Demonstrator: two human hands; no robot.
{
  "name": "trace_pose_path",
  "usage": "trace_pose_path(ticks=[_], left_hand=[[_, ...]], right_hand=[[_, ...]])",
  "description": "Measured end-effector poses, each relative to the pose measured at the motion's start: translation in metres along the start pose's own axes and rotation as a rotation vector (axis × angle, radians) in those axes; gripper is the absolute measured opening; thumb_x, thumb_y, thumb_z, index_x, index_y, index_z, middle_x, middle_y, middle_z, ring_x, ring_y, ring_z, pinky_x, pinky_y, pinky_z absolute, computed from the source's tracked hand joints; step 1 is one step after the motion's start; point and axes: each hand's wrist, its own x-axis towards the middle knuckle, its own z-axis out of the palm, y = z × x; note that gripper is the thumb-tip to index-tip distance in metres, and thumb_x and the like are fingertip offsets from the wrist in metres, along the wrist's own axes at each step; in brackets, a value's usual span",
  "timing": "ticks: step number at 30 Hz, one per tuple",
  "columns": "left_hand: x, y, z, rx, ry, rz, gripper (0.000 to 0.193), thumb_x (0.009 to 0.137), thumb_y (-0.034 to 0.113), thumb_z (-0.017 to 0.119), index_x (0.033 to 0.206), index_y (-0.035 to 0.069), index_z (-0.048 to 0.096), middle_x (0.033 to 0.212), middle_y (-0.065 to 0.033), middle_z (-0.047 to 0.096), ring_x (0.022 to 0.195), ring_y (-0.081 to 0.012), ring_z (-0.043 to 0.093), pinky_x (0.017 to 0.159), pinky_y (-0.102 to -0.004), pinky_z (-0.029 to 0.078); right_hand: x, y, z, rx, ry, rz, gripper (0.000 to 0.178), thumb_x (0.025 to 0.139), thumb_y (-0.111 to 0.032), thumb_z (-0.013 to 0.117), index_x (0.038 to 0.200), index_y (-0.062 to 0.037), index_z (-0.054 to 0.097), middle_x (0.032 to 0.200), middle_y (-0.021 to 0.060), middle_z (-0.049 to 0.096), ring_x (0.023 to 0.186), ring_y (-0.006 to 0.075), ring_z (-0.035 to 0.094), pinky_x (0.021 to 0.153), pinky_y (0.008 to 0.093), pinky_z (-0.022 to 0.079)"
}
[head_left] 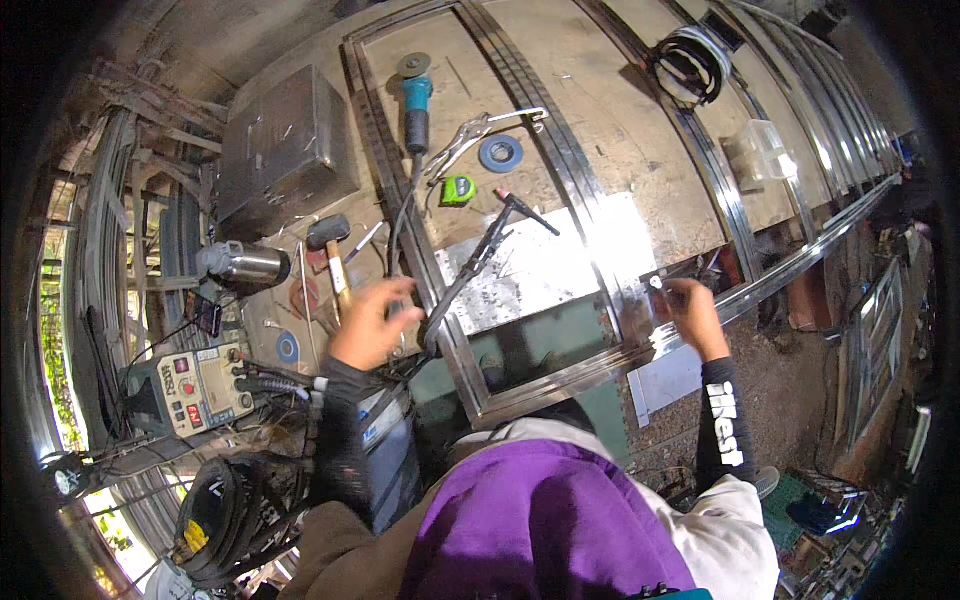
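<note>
Over the left part of the bench, my left hand is held with thumb and fingers apart, beside the hammer and the frame's left tube. My right hand has its fingers curled together at the frame's near right part; a small pale piece shows by the fingertips, too small to name. Between my hands stretches a shiny metal tube frame. A black welding torch with a pinkish tip lies across a bright metal sheet, its cable running toward my left hand.
Farther up lie an angle grinder, locking clamps, a blue disc and a green tape measure. A welding helmet and clear plastic box sit far right. At left stand a metal box, flask and welding machine.
</note>
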Motion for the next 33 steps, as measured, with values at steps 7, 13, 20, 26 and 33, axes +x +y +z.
trace_pose_path(ticks=[7,13,20,26,33], left_hand=[[-0.047,-0.011,0.132,-0.542,-0.025,-0.060,0.037,0.100,0.019,0.078,0.131,0.001,0.071,0.110,-0.0133,0.080,0.096,-0.0145,0.074,0.084,-0.0308,0.058],[0.070,0.013,0.112,-0.348,0.374,-0.109,0.023,0.102,0.017,0.073,0.115,-0.002,0.078,0.099,-0.0138,0.080,0.090,-0.0160,0.074,0.083,-0.0328,0.057],[0.314,0.021,0.107,-0.183,0.681,-0.158,0.051,0.101,0.032,0.076,0.133,-0.006,0.065,0.112,-0.0205,0.077,0.095,-0.0239,0.075,0.082,-0.0343,0.058],[0.395,0.010,0.129,-0.122,0.559,-0.335,0.057,0.089,0.047,0.085,0.118,-0.002,0.074,0.093,-0.0197,0.077,0.082,-0.0295,0.076,0.073,-0.0403,0.059],[0.392,0.021,0.142,-0.061,0.413,-0.247,0.033,0.094,0.035,0.079,0.089,0.002,0.080,0.069,-0.0163,0.070,0.062,-0.0316,0.068,0.064,-0.0414,0.054]], right_hand=[[0.077,-0.018,-0.046,0.162,0.094,-0.036,0.020,0.101,-0.013,0.076,0.101,0.0065,0.070,0.083,0.0098,0.072,0.077,0.0117,0.067,0.067,0.0306,0.052],[0.285,-0.022,-0.047,0.668,0.040,-0.075,0.020,0.109,-0.018,0.065,0.100,-0.0016,0.058,0.085,0.0071,0.069,0.068,0.0140,0.063,0.058,0.0307,0.050],[0.511,-0.079,0.064,0.845,-0.077,-0.140,0.025,0.106,-0.016,0.068,0.120,0.0042,0.060,0.093,0.0126,0.075,0.073,0.0183,0.071,0.062,0.0319,0.056],[0.543,-0.130,0.121,0.668,-0.405,-0.476,0.042,0.107,-0.010,0.066,0.145,-0.0085,0.050,0.088,0.0078,0.076,0.078,0.0158,0.074,0.061,0.0307,0.056],[0.549,-0.142,0.133,0.681,-0.732,-0.496,0.036,0.107,-0.009,0.064,0.142,-0.0136,0.054,0.083,0.0022,0.073,0.064,0.0079,0.058,0.058,0.0269,0.048]])
